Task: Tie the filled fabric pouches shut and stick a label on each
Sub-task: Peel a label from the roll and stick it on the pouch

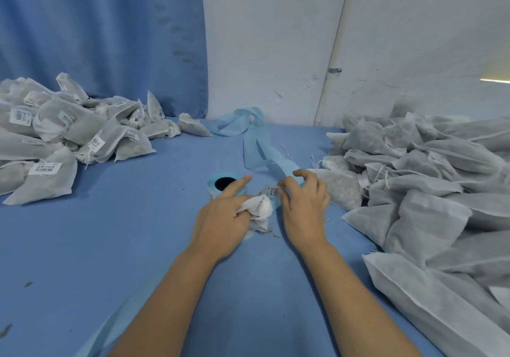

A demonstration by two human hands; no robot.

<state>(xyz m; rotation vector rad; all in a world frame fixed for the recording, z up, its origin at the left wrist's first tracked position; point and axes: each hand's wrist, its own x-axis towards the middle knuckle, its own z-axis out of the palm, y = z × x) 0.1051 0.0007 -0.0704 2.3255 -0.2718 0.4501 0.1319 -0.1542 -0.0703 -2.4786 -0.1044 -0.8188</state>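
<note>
Head view, and both hands are right in the middle of the blue tabletop (124, 232). The left grip (223, 216) is clenched round the gathered white neck of a pouch (260, 209), with the forefinger stretched out straight, its tip at the edge of the label roll (211, 184). The pouch is crumpled white fabric, bunched tight at the hand, lying on the tabletop between the two wrists, with a few crumbs of filling beside it. The right grip (303, 205) is curled in, thumb and fingertips pinching a small white label (271, 191) with dark barcode print. It sits where the pale blue backing strip (259, 147) passes under that hand. From there the strip snakes off in loose loops towards the back wall.

Over on the left is a heap of labelled pouches (69, 133), thin whitish fabric with grey filling showing through. Their necks are drawn in with white string and a barcode sticker shows on several.

On the right is a bigger heap of unlabelled pouches (427, 177), the same grey-filled fabric, with loose drawstrings trailing. The nearest one lies just beside the right hand.

Behind all this, a blue curtain (96, 39) hangs on the left.
</note>
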